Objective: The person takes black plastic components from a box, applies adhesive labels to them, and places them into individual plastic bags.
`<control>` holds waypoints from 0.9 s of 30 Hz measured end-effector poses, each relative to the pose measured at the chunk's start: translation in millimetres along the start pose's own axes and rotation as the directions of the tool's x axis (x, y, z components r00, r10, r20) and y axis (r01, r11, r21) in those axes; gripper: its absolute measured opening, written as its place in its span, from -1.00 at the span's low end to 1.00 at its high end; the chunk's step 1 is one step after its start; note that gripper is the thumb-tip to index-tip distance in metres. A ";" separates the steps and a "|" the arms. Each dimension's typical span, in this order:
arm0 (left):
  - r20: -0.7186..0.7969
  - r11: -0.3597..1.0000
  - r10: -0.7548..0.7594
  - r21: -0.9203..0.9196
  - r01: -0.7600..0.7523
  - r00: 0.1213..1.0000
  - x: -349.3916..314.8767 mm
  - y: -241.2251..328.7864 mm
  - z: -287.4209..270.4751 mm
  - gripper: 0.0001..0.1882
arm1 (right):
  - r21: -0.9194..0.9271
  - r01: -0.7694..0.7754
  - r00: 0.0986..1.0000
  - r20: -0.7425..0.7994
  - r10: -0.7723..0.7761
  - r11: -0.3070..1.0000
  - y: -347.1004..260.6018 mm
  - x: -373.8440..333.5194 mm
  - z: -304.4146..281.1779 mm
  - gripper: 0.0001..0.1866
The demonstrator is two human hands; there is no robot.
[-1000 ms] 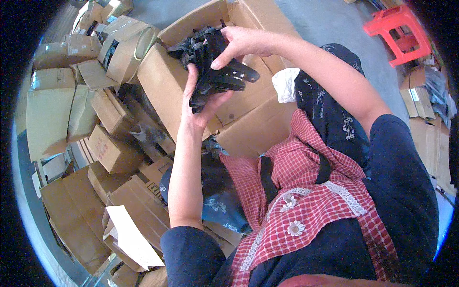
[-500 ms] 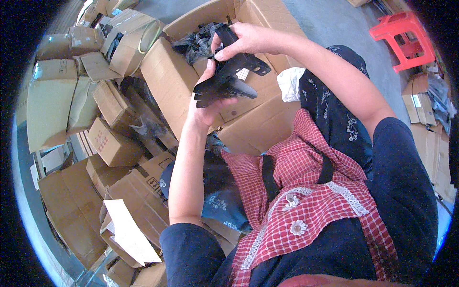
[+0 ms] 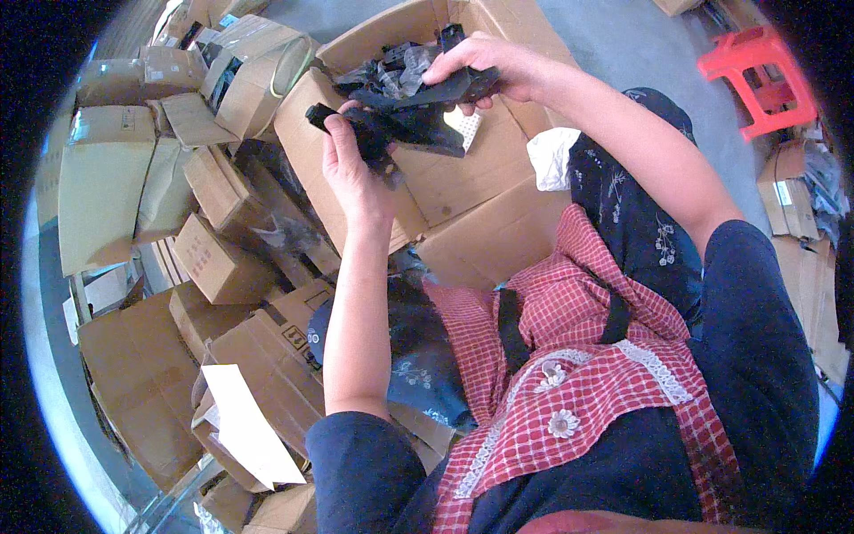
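Over an open cardboard box (image 3: 480, 200), my left hand (image 3: 356, 173) is closed round a dark, blade-like black plastic part (image 3: 427, 133). My right hand (image 3: 494, 67) grips a long black piece (image 3: 458, 89) just above it, thumb on top and fingers curled underneath. The two dark pieces overlap, and I cannot tell whether they are joined. Behind my hands, inside the box, lie black parts in clear plastic bags (image 3: 400, 67). A white printed sheet (image 3: 467, 125) shows beside the held parts.
Stacked cardboard cartons (image 3: 116, 187) crowd the left side, with a white paper (image 3: 249, 427) lying on the lower ones. A crumpled white cloth or bag (image 3: 551, 158) sits at the box's right edge. Farther right are a red plastic stool (image 3: 756, 80) and more cartons (image 3: 787, 191).
The black part has been turned from a fanned-out pose to a flatter, lengthwise one. My left hand has shifted left and rolled over; my right hand has moved right and slightly down.
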State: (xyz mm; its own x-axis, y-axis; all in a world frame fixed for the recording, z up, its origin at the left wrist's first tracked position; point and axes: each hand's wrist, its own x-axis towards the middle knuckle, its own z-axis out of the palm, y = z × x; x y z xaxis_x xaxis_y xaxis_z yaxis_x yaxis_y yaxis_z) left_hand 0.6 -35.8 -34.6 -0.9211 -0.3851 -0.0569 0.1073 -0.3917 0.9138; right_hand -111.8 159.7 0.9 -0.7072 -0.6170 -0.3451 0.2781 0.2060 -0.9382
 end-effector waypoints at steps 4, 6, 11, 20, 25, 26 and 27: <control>0.069 0.991 0.033 -0.131 -0.024 0.997 -2.6 -0.4 7.8 -0.50 | 0.151 -0.064 0.998 0.007 0.064 0.986 6.1 1.8 12.7 -0.74; 0.060 0.989 0.053 -0.139 -0.044 0.997 -3.5 1.0 6.7 -0.51 | 0.149 -0.099 0.995 -0.002 0.101 0.984 8.1 5.0 13.3 -0.74; 0.118 0.991 0.132 0.016 -0.135 0.984 -4.5 2.3 3.9 -0.53 | 0.153 -0.104 0.994 -0.029 0.109 0.983 11.5 6.7 19.0 -0.74; 0.086 0.999 -0.009 0.053 0.004 0.996 -11.7 2.1 10.7 -0.61 | 0.240 -0.065 0.996 -0.047 0.078 0.969 19.3 10.5 26.4 -0.70; 0.042 0.994 0.054 0.089 -0.057 0.998 3.3 -3.6 -4.9 -0.52 | 0.104 0.069 0.992 -0.114 -0.057 0.992 16.3 14.0 20.8 -0.67; 0.036 0.993 0.027 0.113 -0.031 0.999 3.0 -1.4 -5.2 -0.51 | 0.094 0.121 0.985 -0.138 -0.108 0.988 15.0 13.7 17.6 -0.72; 0.028 0.990 0.000 0.138 -0.004 1.000 1.4 2.0 -6.1 -0.50 | 0.082 0.173 0.974 -0.160 -0.158 0.981 13.7 14.8 13.4 -0.75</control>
State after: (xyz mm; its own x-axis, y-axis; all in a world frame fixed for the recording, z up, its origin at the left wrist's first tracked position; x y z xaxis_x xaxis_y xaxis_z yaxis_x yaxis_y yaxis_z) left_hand 1.8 -42.2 -35.4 -0.9313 -0.3614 -0.0457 0.0581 -0.2711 0.9608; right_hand -109.8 143.2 -16.7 -0.8371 -0.5123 -0.1919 0.2041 0.0330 -0.9784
